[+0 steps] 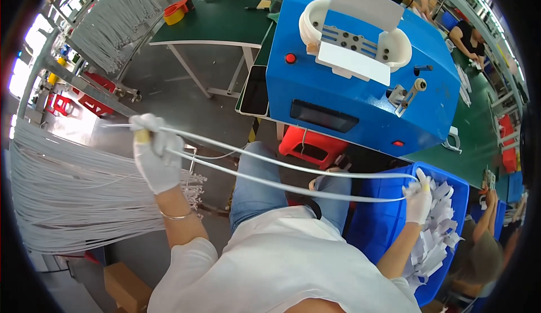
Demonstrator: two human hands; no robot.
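Observation:
A white cable (293, 188) stretches across my lap in two long strands, pulled nearly straight between my hands. My left hand (155, 158), in a white glove with yellow on a fingertip, is closed around the strands at their left end. A short length sticks out past its fingers. At the right end, my right hand (418, 203), gloved the same way, grips the cable above the edge of a blue bin (369, 223). Ahead of me stands a blue machine (360, 110) with a white bowl-like winding holder (352, 45) on top.
White paper scraps (437, 239) fill the bin at my right. Many white cables (73, 194) hang on a rack at left. A green table (220, 22) carries clear trays and a yellow tape roll (174, 14). A red stool (311, 146) stands under the machine; co-workers sit at right.

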